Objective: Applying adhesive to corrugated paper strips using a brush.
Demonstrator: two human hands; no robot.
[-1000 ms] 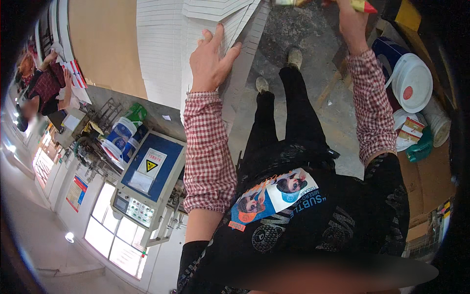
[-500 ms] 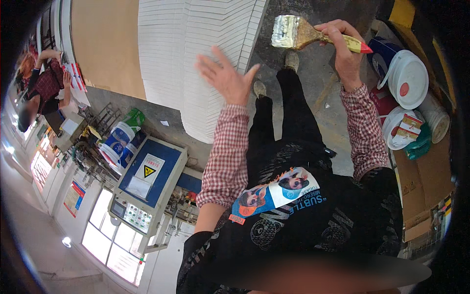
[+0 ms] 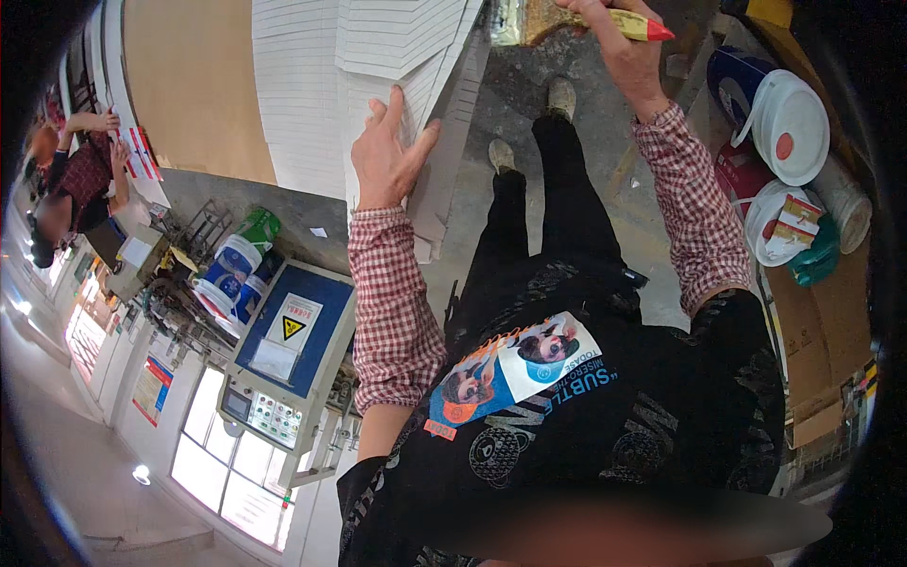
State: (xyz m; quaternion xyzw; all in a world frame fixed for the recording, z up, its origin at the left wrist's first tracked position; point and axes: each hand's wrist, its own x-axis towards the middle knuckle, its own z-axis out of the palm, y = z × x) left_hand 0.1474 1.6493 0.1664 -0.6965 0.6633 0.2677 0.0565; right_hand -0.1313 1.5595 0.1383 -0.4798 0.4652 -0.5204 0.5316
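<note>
At the far side, a flat paintbrush (image 3: 631, 24) with a yellow, red-tipped handle is held in my right hand (image 3: 625, 57). Its wide bristles, coated with something pale, point left and are partly cut off by the upper picture edge. My left hand (image 3: 385, 156) has its fingers spread at the near part of a fan of white lined sheets (image 3: 307, 113). Some of these sheets overlap at different angles near the fingers. Whether the fingertips press on the paper is hard to see.
Beyond the sheets lies a brown board (image 3: 198, 85). White-lidded buckets (image 3: 794, 128) and cardboard (image 3: 812, 331) line the right side. A blue-topped machine (image 3: 300, 331) stands at the left. Another person (image 3: 85, 180) works at the far left.
My left hand has moved left and down to the sheets, several of which now lie at new angles. The paintbrush and my right hand have moved up and left in the picture.
</note>
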